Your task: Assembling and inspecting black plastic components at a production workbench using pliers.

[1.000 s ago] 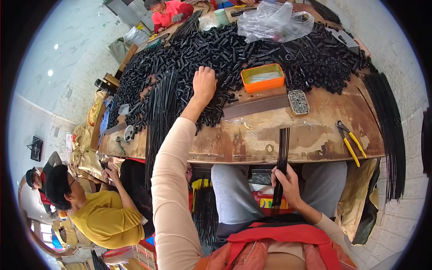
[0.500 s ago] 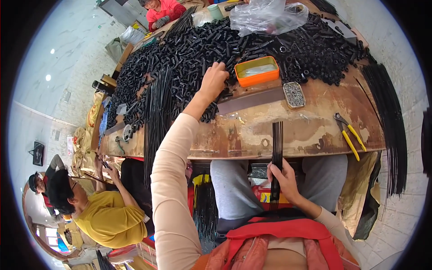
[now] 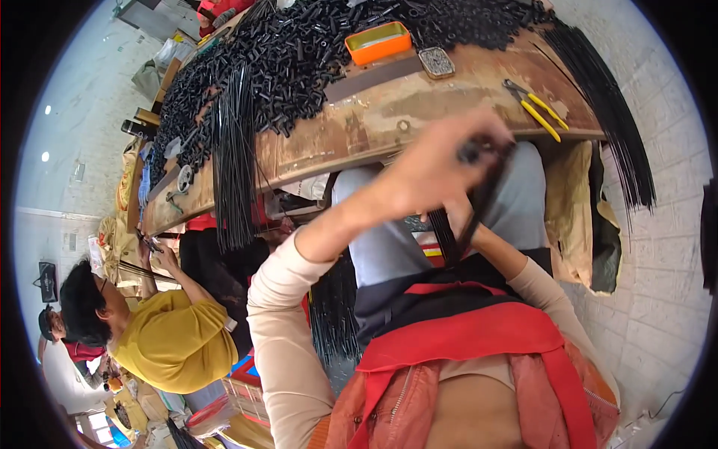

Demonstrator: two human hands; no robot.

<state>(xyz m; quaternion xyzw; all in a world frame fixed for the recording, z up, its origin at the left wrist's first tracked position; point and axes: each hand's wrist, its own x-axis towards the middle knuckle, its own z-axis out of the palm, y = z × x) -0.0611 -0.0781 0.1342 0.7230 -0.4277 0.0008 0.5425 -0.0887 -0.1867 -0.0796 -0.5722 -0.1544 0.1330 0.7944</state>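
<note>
Blurred by motion, my left hand (image 3: pixel 437 166) is raised above my lap, past the table's near edge. Its fingers are closed on a small black tubular part (image 3: pixel 471 152). Behind and below it, my right hand (image 3: pixel 459 209) grips a bundle of thin black rods (image 3: pixel 444 236) over my lap. The left hand partly covers both the right hand and the rods' upper ends. Whether the black part touches the rods cannot be made out.
A large heap of black tubular parts (image 3: pixel 299 63) covers the far table (image 3: pixel 389 120). Near it are an orange box (image 3: pixel 378 51), a tray of small grey bits (image 3: pixel 436 63) and yellow-handled pliers (image 3: pixel 540 116). Rod bundles overhang both sides. A person in yellow (image 3: pixel 176 340) works at left.
My left hand has come back from the heap to the right hand, bringing a small black part. The right hand keeps its hold on the rods. The view has tilted downward.
</note>
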